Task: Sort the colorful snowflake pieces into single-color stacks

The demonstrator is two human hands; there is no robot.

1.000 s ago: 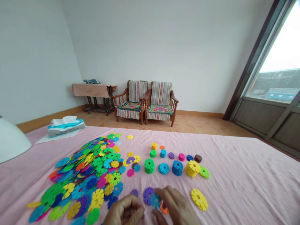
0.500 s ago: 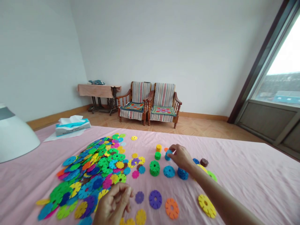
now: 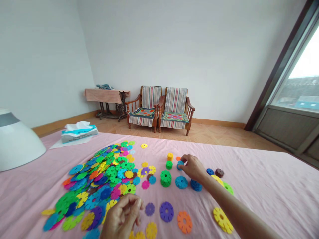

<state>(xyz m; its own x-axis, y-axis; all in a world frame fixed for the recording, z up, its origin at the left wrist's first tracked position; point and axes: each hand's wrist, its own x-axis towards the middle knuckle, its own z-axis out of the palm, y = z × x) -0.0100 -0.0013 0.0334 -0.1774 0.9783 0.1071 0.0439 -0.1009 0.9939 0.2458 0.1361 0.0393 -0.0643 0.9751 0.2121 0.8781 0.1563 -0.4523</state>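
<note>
In the head view, the small blue stack (image 3: 179,165) is located right of centre on the pink cloth (image 3: 261,172). Its right side is touched by the fingertips of the right hand (image 3: 195,167); whether it is gripped cannot be told. The left hand (image 3: 123,214) is positioned at the near edge, fingers curled towards the thumb; whether anything is held in it cannot be told.

The orange chip (image 3: 178,158) is located just beyond the small blue stack. The small green stack (image 3: 169,165) is placed to its left. On the near side, the large green stack (image 3: 165,179), the blue disc (image 3: 181,182) and the dark blue stack (image 3: 196,186) are arranged left to right; the last is partly covered by the right forearm. Nearer still, the purple disc (image 3: 166,211) and the orange disc (image 3: 184,222) are laid flat. The mixed pile (image 3: 107,176) is spread at left.
</note>
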